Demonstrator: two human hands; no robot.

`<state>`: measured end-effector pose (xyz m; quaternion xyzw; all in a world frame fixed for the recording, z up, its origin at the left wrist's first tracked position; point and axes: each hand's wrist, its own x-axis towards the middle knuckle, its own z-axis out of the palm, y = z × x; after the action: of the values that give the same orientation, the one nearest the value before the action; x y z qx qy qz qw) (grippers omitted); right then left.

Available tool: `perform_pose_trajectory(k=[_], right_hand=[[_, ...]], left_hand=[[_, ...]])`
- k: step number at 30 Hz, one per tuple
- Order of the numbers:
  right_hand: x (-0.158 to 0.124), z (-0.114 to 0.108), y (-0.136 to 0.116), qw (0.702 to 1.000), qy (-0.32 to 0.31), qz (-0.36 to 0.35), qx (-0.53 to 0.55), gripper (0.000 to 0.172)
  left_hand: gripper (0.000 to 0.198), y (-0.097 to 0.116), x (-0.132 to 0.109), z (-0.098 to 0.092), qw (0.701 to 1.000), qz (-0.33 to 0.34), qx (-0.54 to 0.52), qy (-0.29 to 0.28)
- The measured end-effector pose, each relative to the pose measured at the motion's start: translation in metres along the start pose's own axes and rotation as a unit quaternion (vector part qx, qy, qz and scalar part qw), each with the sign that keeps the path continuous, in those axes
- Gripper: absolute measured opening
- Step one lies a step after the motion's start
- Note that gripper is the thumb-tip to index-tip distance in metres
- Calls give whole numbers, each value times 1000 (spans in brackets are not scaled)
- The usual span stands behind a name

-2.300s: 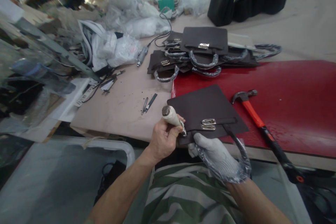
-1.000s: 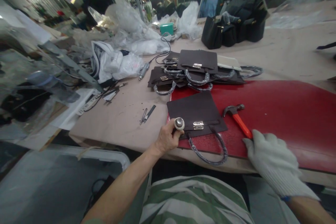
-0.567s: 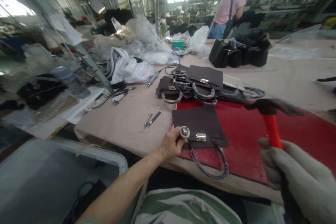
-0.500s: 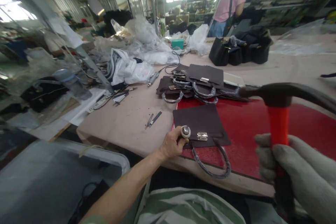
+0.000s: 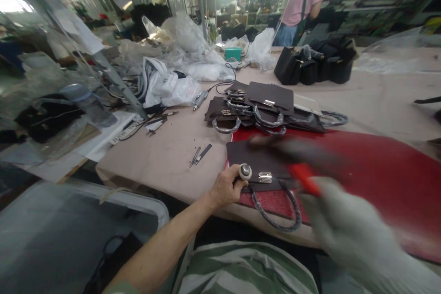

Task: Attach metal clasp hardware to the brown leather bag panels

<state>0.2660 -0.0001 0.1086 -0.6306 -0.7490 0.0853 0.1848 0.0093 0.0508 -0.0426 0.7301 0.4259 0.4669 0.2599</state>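
Note:
My left hand (image 5: pixel 224 187), bare, is closed around an upright punch (image 5: pixel 245 172) with a pale shaft and a round metal top. It stands at the left part of a dark brown bag panel (image 5: pixel 237 152), beside a silver clasp (image 5: pixel 265 177). A plastic-wrapped bag handle (image 5: pixel 275 226) hangs from that panel over the table edge. Smeared by motion, my right hand (image 5: pixel 347 220) in a grey-white glove grips a hammer (image 5: pixel 306 178) by its red handle. The blurred hammer head is over the panel, right of and above the punch. The punch's lower end is hidden by my fingers.
Under the panel lies a red board (image 5: pixel 372 170). Several brown bag panels (image 5: pixel 270 94) are stacked behind it. Black bags (image 5: pixel 315 66) stand farther back. Small tools (image 5: pixel 201 155) lie to the left. A grey bin (image 5: pixel 151 206) is at lower left. A person (image 5: pixel 299 7) stands beyond the table.
My right hand has swung the hammer left and down, from the right side to over the panel near the punch. My left hand and the punch have barely moved.

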Motion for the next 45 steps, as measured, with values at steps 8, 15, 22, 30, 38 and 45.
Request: perform_pose_trajectory(k=[8, 15, 22, 30, 38, 45], right_hand=[[12, 12, 52, 981, -101, 94, -135, 31], [-4, 49, 103, 953, -28, 161, -254, 35], [3, 79, 22, 958, -161, 237, 3, 36], [-23, 95, 4, 932, -137, 320, 104, 26], [-93, 140, -36, 629, -22, 437, 642, 45], [-75, 138, -10, 517, -83, 434, 733, 51]], left_hand=[[10, 0, -3, 0, 1000, -2, 7, -5], [13, 3, -6, -1, 1000, 9, 20, 5], [18, 10, -9, 0, 999, -34, 20, 19], [38, 18, 4, -7, 885, -244, -328, 226], [43, 42, 5, 19, 906, -290, -302, 54], [41, 42, -6, 19, 914, -296, -276, -29]])
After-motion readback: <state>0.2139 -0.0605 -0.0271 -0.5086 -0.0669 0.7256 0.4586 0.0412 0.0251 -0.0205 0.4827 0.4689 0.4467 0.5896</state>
